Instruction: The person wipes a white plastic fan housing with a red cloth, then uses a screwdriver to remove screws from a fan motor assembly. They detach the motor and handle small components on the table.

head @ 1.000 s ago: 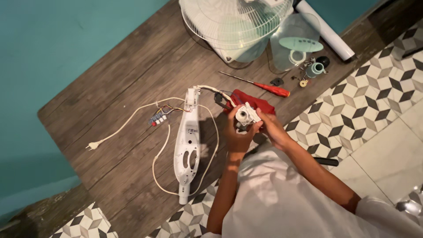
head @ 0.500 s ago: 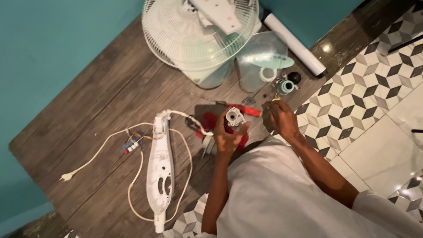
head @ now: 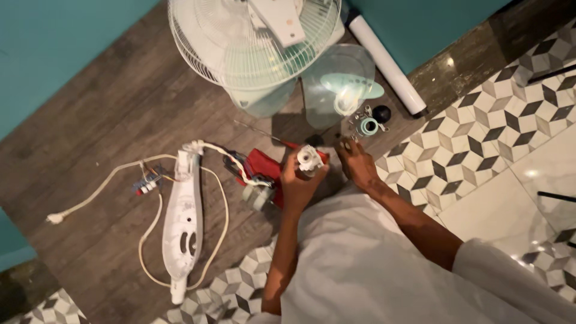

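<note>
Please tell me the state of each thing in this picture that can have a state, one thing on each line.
Left hand: closed around the small white motor part.
Right hand: empty, fingers down among small parts on the floor.
Fan grille: detached, lying flat.
Fan blade: removed, lying on the floor.
White housing: lying flat, cord attached.
Power plug: unplugged.

Small white fan motor: roundish white housing with darker detail at its centre, held upright off the floor in the left hand, grip closed around its lower body, top end facing the camera. It sits just above a red cloth on the wood floor.

Small metal screws and fittings: loose cluster on the dark wood floor, near the tile edge. Right hand rests palm-down with fingertips at them; whether any is pinched cannot be told.
</note>
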